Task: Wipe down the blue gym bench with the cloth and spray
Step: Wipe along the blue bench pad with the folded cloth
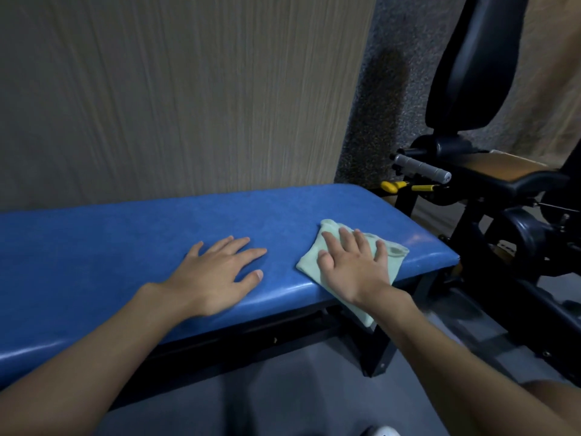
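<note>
Nearest the camera, the blue gym bench (125, 234) has a smooth, glossy padded top. On it the left hand (213, 272) lies flat, fingers spread; the right hand (352, 265), fingers straight, presses a soft pale-green cloth (311, 259) near the bench's right end. Beyond stands black gym equipment (471, 73).

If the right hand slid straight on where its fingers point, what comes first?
The right hand, flat on the cloth, has only bare blue bench ahead; past its far edge, probably the wood-grain wall, depth unclear.
</note>
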`<state>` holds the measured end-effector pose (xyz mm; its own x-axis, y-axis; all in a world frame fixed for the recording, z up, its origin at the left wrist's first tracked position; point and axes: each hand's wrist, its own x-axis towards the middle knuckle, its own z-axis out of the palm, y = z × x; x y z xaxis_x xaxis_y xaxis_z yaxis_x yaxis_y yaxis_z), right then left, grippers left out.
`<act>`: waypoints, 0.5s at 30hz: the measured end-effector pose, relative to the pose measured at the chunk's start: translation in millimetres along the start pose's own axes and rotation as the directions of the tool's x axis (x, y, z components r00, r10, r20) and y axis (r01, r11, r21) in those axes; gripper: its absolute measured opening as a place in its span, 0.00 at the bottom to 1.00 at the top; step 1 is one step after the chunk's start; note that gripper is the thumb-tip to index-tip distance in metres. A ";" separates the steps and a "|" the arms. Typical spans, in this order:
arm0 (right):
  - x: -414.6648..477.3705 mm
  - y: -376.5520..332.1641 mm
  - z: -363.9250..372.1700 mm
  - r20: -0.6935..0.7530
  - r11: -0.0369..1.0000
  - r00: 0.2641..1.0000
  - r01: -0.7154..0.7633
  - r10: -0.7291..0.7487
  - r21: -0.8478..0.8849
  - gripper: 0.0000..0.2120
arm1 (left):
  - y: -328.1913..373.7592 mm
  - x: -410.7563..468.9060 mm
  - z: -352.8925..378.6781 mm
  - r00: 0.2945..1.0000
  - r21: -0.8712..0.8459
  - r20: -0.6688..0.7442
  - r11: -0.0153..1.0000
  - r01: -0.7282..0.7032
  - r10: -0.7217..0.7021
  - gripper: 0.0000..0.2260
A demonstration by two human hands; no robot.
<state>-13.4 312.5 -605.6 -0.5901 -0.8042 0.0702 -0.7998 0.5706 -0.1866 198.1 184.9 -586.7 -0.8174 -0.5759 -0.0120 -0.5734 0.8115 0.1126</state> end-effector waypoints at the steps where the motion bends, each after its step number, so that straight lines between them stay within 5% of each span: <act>1: -2.4 -9.5 1.1 0.004 1.000 1.000 0.011 -0.011 -0.002 0.28 | -6.1 -5.4 -0.4 1.000 0.001 -0.005 1.000 0.013 -0.013 0.24; 15: -26.9 -132.7 24.6 0.033 0.982 0.986 0.167 -0.165 -0.093 0.29 | -98.3 -83.0 -6.3 0.981 -0.028 -0.058 0.983 0.184 -0.185 0.23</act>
<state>111.2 254.4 -606.8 -0.4466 -0.8922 0.0678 -0.8937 0.4413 -0.0807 322.6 152.3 -590.5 -0.6926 -0.7209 0.0253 -0.7120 0.6888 0.1362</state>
